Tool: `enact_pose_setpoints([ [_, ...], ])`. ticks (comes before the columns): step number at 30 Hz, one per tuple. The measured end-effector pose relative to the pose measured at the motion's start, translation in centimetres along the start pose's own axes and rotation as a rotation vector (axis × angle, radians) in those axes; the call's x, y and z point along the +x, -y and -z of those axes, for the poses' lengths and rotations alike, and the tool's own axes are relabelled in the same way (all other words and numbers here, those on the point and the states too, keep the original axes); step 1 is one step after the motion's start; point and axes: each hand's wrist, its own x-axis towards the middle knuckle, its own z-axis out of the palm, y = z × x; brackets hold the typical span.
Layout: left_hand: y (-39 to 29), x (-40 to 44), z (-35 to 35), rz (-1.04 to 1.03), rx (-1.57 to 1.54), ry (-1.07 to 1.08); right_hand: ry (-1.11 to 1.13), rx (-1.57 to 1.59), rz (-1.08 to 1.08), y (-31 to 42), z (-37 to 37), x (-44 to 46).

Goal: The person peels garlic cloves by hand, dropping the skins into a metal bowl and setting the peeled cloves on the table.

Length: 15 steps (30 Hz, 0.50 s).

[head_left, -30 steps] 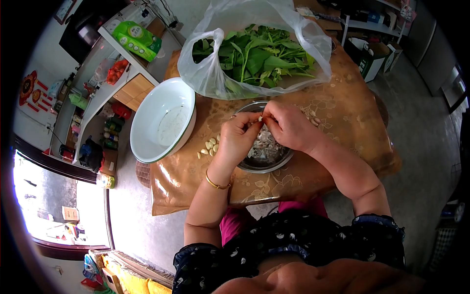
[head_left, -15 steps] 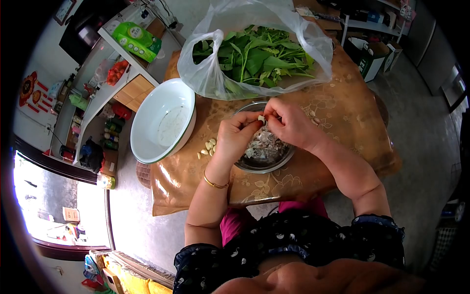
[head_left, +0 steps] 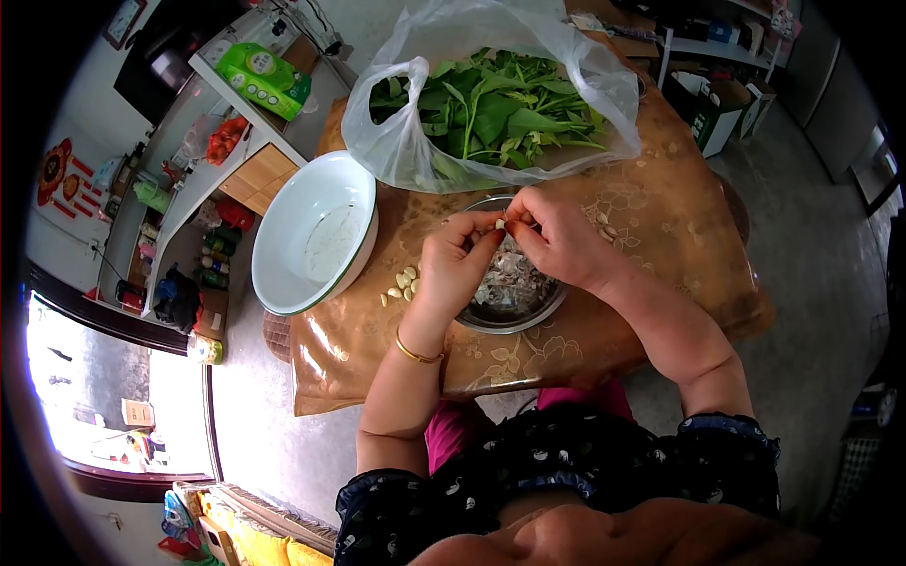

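Left of the metal bowl [head_left: 511, 327] were a basin [head_left: 283, 241] and loose cloves [head_left: 404, 281], beyond it a bag [head_left: 382, 156] of greens [head_left: 510, 115], over it, blocking its far part, the left hand [head_left: 451, 257] and right hand [head_left: 564, 243], fingertips pinched around a garlic clove [head_left: 500, 224], and rightward more pieces [head_left: 610, 231].

One camera sits on the person's head. It looks forward and down. The dark shirt [head_left: 585, 457] is very close, along the bottom. The left hand [head_left: 451, 262] and the right hand [head_left: 562, 243] come next, near the middle and seen from above. The table [head_left: 670, 217] lies under them and runs away toward the top, where the plastic bag [head_left: 377, 160] is farther off. The view is very wide, so straight things bend, and black fills the corners. It also takes in a bright doorway [head_left: 104, 377] far out on the left and boxes [head_left: 722, 115] at the upper right.
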Motion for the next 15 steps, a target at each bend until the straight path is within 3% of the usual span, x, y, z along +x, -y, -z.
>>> enact_pose_setpoints([
  [9,0.1,-0.14,-0.46,-0.107,0.146,-0.045,-0.088,-0.292,0.121,0.53,-0.42,-0.11],
  [15,-0.09,-0.13,-0.38,-0.022,0.028,-0.026,-0.105,-0.166,0.066,0.28,-0.4,-0.06],
])
